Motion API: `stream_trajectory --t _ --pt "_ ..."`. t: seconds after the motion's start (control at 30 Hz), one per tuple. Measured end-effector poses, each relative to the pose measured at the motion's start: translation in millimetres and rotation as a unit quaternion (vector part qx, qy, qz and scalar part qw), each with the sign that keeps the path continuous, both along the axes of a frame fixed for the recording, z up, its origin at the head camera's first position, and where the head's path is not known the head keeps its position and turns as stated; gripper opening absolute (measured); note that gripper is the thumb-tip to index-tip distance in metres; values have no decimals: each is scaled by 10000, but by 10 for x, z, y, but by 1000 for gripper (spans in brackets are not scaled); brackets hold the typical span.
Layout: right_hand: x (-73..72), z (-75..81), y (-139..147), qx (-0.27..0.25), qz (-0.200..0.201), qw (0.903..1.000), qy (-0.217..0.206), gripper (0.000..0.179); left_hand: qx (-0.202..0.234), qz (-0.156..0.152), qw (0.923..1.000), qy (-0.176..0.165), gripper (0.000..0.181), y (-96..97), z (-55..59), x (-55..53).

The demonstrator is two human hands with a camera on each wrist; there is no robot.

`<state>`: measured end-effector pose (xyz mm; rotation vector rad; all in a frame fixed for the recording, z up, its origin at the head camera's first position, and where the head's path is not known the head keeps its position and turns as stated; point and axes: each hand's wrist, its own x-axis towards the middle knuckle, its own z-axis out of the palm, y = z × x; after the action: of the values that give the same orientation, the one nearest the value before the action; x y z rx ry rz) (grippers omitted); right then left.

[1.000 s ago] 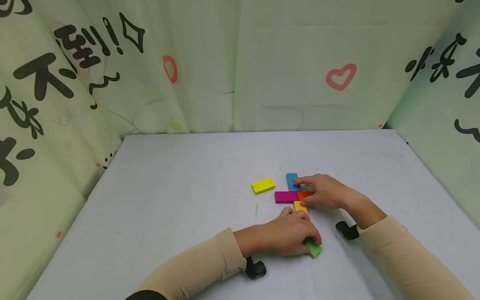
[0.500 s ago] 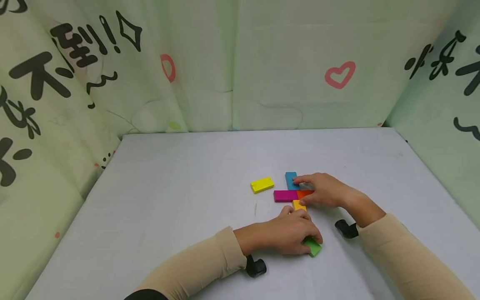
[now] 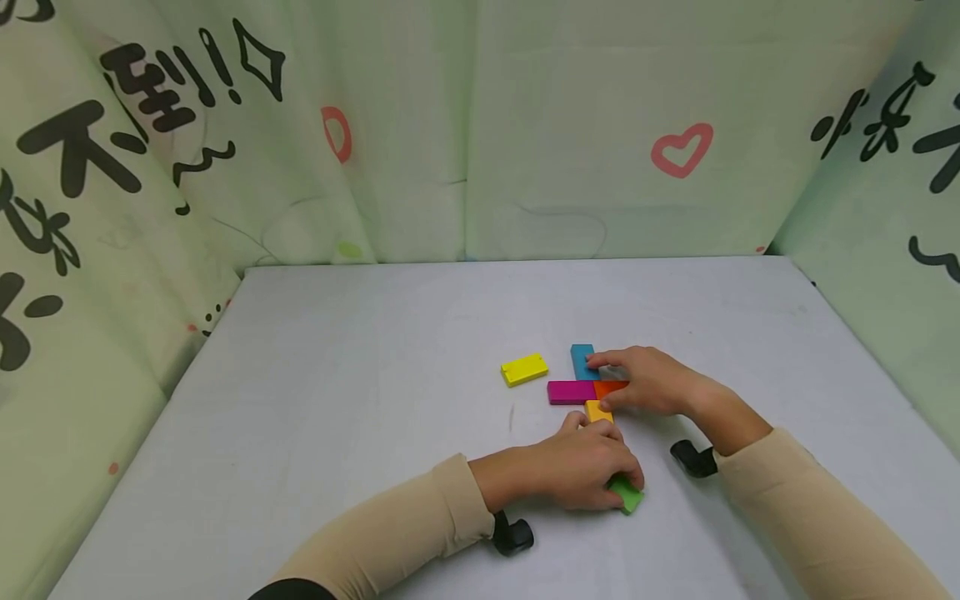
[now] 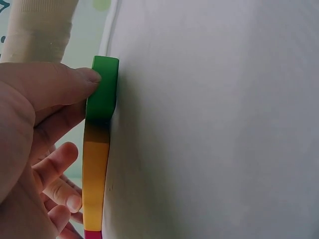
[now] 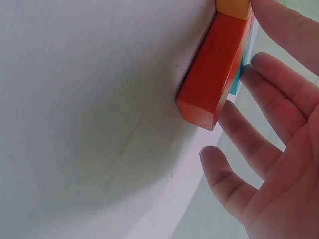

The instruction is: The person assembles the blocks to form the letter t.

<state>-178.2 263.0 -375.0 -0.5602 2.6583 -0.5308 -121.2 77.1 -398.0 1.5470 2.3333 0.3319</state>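
If my left grip [image 3: 581, 468], pinching the green block [image 4: 106, 88], pushes crookedly (right grip [image 3: 658, 383] spread), the amber block [image 4: 95, 184] could skew.

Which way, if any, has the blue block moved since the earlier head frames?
No. The blue block shows no visible shift either way against the far edge of the white table.

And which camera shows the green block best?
The left wrist view, because the green block looks big and close there. The head view shows just a small part sticking out from the left hand. The right wrist view doesn't show it.
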Motion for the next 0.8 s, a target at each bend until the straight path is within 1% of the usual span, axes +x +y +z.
stream_trajectory --t 0.23,0.47,0.63,0.8 --pt "-6 15 -1 -7 12 10000 22 59 7 19 10000 -17 30 2 -6 -9" --pt "-13 5 19 -30 -20 10000 38 59 135 89 9997 -178 35 -49 45 -35" --pt "-10 1 21 -44 -43 10000 18 61 266 203 9993 -177 33 -141 88 -91" --pt "-7 -20 10 -38 -63 10000 -59 61 288 397 9988 -81 35 -258 111 -189"
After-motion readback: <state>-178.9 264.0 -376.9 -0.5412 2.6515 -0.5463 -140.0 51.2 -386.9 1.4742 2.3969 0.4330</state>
